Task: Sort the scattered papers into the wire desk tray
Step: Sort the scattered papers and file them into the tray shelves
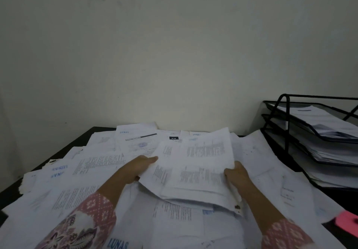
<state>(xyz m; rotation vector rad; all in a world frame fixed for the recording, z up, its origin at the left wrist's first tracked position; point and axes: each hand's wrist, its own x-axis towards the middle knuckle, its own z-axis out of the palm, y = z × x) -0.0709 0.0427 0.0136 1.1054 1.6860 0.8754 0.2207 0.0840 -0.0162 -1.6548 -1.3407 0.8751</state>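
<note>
While most of the print on these sheets is too blurred to read, the blue stamp "LUNAS" is legible on one sheet (117, 244) at the near edge of the desk, and similar blue stamps appear upside down on sheets to the far left (59, 171) and along the back. A sheet on my right (286, 192) carries small dark lettering I cannot make out.

My left hand (135, 168) grips the left edge of a stack of papers (193, 167), thumb lying on top and pointing toward the wall, fingers hidden beneath. My right hand (237, 174) grips the right edge of the same stack, thumb on top, fingers curled under. The stack is lifted slightly off the scattered papers (93, 171) and sags at the near side. Both forearms reach forward from patterned pink sleeves (93, 215).

The wire desk tray (286, 124), black and in three tiers, stands at the right rear of the desk against the wall, well apart from my hands; each tier already holds paper. Loose sheets run right up to its base. The dark desk (77, 142) shows bare only along the left edge and far left corner. A pink object (346, 223) lies at the right edge, partly cut off. The pale wall (174, 54) closes the back.
</note>
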